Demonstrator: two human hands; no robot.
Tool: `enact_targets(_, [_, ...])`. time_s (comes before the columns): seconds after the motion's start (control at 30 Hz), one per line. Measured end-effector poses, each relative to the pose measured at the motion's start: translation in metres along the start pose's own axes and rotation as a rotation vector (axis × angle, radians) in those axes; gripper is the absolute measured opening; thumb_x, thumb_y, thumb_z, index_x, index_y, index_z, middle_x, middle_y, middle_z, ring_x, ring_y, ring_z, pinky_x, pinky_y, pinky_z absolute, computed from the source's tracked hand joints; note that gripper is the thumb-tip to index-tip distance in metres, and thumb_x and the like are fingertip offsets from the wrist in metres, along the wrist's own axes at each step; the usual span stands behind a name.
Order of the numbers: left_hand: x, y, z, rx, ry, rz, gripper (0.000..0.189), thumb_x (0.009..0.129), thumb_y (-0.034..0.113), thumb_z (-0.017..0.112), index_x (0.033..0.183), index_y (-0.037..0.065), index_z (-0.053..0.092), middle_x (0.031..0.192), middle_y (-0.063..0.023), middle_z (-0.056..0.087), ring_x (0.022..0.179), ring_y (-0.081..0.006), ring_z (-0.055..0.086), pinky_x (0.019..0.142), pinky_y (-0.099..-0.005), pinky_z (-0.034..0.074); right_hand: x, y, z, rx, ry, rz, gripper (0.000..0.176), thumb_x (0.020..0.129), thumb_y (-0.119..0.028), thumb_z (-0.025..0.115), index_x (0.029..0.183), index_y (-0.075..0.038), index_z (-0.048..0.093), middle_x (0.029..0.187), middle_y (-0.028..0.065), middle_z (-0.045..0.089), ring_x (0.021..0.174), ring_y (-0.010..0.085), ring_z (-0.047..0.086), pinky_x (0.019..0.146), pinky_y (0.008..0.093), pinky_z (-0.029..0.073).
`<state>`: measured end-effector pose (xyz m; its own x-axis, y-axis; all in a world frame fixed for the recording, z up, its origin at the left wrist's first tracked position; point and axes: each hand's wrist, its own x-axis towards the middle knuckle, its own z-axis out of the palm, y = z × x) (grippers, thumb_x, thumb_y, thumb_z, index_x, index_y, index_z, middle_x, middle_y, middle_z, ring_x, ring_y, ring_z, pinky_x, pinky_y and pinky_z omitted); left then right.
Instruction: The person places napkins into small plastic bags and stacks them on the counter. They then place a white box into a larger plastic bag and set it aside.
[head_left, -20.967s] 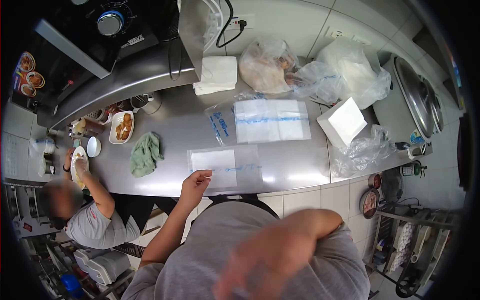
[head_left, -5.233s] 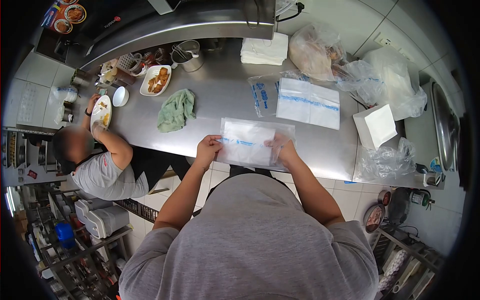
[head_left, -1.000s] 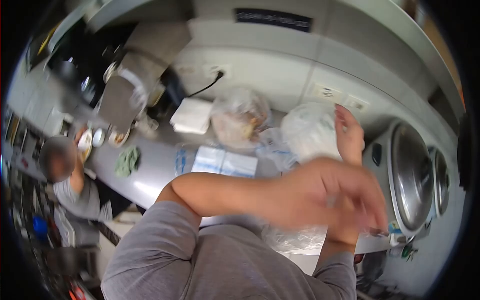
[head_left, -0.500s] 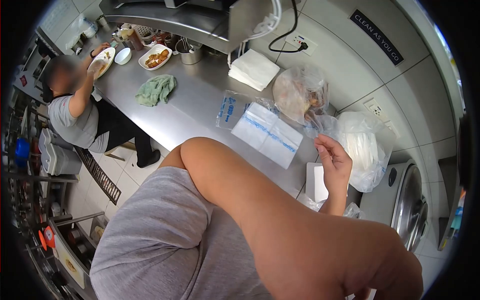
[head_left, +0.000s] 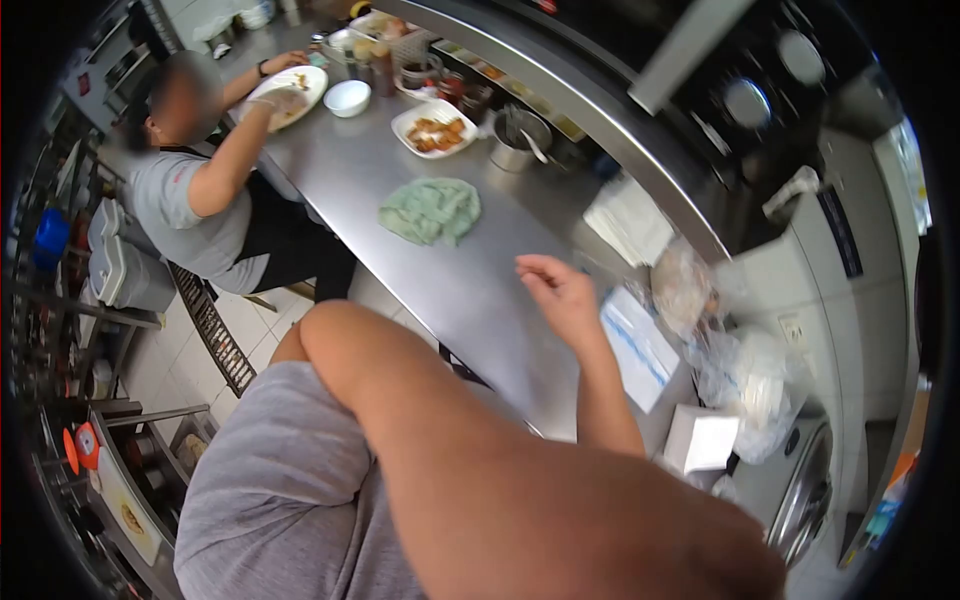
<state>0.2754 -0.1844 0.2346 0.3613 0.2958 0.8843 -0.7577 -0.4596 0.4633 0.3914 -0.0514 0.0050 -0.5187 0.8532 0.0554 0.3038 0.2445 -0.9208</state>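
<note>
My right hand [head_left: 565, 300] hovers above the steel counter [head_left: 480, 300], fingers stretched out with a gap to the thumb, and nothing shows in it. A crumpled green cloth [head_left: 432, 212] lies to its left. On its other side is a white flat pack with a blue stripe [head_left: 638, 350]. My left arm bends across the front of the view. The left hand [head_left: 735, 555] is very near the camera at the lower right, blurred, with its fingers hidden.
A co-worker sits at left, hands at an oval plate [head_left: 290, 105]. Nearby stand a white bowl [head_left: 347, 98], a dish of fried food [head_left: 433, 130] and a metal pot [head_left: 520, 140]. Napkins [head_left: 630, 222], plastic bags [head_left: 765, 395] and a white box [head_left: 700, 438] are at right.
My right hand has moved left, away from the plastic bags and over the counter near the green cloth. The view has turned, showing more of the overhead shelf. The left arm stays bent across.
</note>
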Motion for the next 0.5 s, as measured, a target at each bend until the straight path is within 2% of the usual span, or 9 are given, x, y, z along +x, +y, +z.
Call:
enact_targets(0.07, [-0.011, 0.026, -0.014, 0.123, 0.027, 0.018, 0.037, 0.087, 0.010, 0.060, 0.124, 0.005, 0.060, 0.124, -0.0133, 0.060, 0.115, -0.0277, 0.058, 0.101, -0.0361, 0.042, 0.041, -0.002, 0.045, -0.103, -0.182, 0.072, 0.025, 0.088, -0.010, 0.064, 0.112, -0.003, 0.067, 0.105, 0.0114, 0.070, 0.096, 0.0208, 0.067, 0.086, 0.0312, 0.050])
enact_targets(0.1, [-0.018, 0.038, -0.021, 0.187, 0.038, 0.022, 0.038, 0.087, 0.010, 0.060, 0.125, 0.005, 0.059, 0.125, -0.0134, 0.060, 0.115, -0.0280, 0.057, 0.101, -0.0363, 0.042, 0.062, 0.002, 0.066, -0.096, -0.220, 0.037, 0.025, 0.088, -0.010, 0.064, 0.112, -0.003, 0.067, 0.105, 0.0114, 0.070, 0.096, 0.0208, 0.067, 0.086, 0.0312, 0.050])
enact_targets(0.17, [-0.026, 0.061, -0.032, 0.314, 0.048, 0.037, 0.040, 0.087, 0.010, 0.060, 0.127, 0.005, 0.059, 0.126, -0.0137, 0.060, 0.116, -0.0286, 0.057, 0.102, -0.0366, 0.041, 0.107, 0.017, 0.106, -0.514, -0.267, -0.114, 0.037, 0.087, -0.016, 0.063, 0.123, -0.005, 0.061, 0.125, 0.0166, 0.061, 0.116, 0.0300, 0.058, 0.097, 0.0403, 0.045])
enact_targets(0.2, [-0.029, 0.070, -0.038, 0.364, 0.051, 0.043, 0.040, 0.087, 0.010, 0.060, 0.127, 0.005, 0.059, 0.127, -0.0139, 0.060, 0.117, -0.0290, 0.057, 0.103, -0.0368, 0.041, 0.125, 0.024, 0.127, -0.506, -0.295, -0.150, 0.037, 0.087, -0.016, 0.063, 0.123, -0.005, 0.061, 0.125, 0.0166, 0.061, 0.116, 0.0300, 0.058, 0.097, 0.0403, 0.045])
enact_targets(0.27, [-0.033, 0.082, -0.045, 0.444, 0.030, 0.047, 0.042, 0.087, 0.010, 0.060, 0.129, 0.006, 0.058, 0.128, -0.0142, 0.059, 0.118, -0.0296, 0.057, 0.104, -0.0371, 0.041, 0.154, 0.040, 0.165, -0.798, -0.096, -0.181, 0.049, 0.088, -0.022, 0.061, 0.134, -0.007, 0.051, 0.143, 0.0175, 0.045, 0.131, 0.0356, 0.042, 0.106, 0.0462, 0.036])
enact_targets(0.37, [-0.043, 0.091, -0.051, 0.499, -0.005, -0.004, 0.044, 0.087, 0.010, 0.060, 0.130, 0.006, 0.058, 0.130, -0.0145, 0.059, 0.119, -0.0303, 0.056, 0.105, -0.0374, 0.040, 0.168, 0.086, 0.209, -0.931, -0.082, -0.057, 0.059, 0.090, -0.028, 0.059, 0.142, -0.007, 0.041, 0.150, 0.0164, 0.035, 0.136, 0.0360, 0.035, 0.109, 0.0470, 0.032])
enact_targets(0.4, [-0.050, 0.088, -0.055, 0.568, -0.060, -0.135, 0.035, 0.086, 0.007, 0.061, 0.121, 0.003, 0.060, 0.122, -0.0145, 0.060, 0.114, -0.0283, 0.057, 0.098, -0.0375, 0.043, 0.169, 0.096, 0.216, -0.981, 0.043, -0.162, 0.048, 0.090, -0.032, 0.059, 0.130, -0.006, 0.054, 0.142, 0.0121, 0.046, 0.130, 0.0305, 0.042, 0.104, 0.0512, 0.037])
enact_targets(0.43, [-0.055, 0.081, -0.059, 0.619, -0.130, -0.253, 0.026, 0.085, 0.005, 0.063, 0.111, 0.000, 0.062, 0.114, -0.0144, 0.060, 0.108, -0.0264, 0.057, 0.092, -0.0376, 0.047, 0.173, 0.108, 0.213, -0.987, 0.083, -0.125, 0.048, 0.090, -0.032, 0.059, 0.130, -0.006, 0.054, 0.142, 0.0121, 0.046, 0.130, 0.0305, 0.042, 0.104, 0.0512, 0.037])
enact_targets(0.5, [-0.072, 0.069, -0.067, 0.527, -0.128, -0.371, 0.026, 0.092, 0.005, 0.058, 0.117, -0.002, 0.062, 0.116, -0.0146, 0.063, 0.107, -0.0305, 0.060, 0.098, -0.0389, 0.043, 0.184, 0.110, 0.207, -0.964, -0.055, -0.095, 0.033, 0.088, -0.028, 0.060, 0.112, -0.007, 0.064, 0.124, 0.0109, 0.059, 0.116, 0.0279, 0.054, 0.095, 0.0459, 0.045])
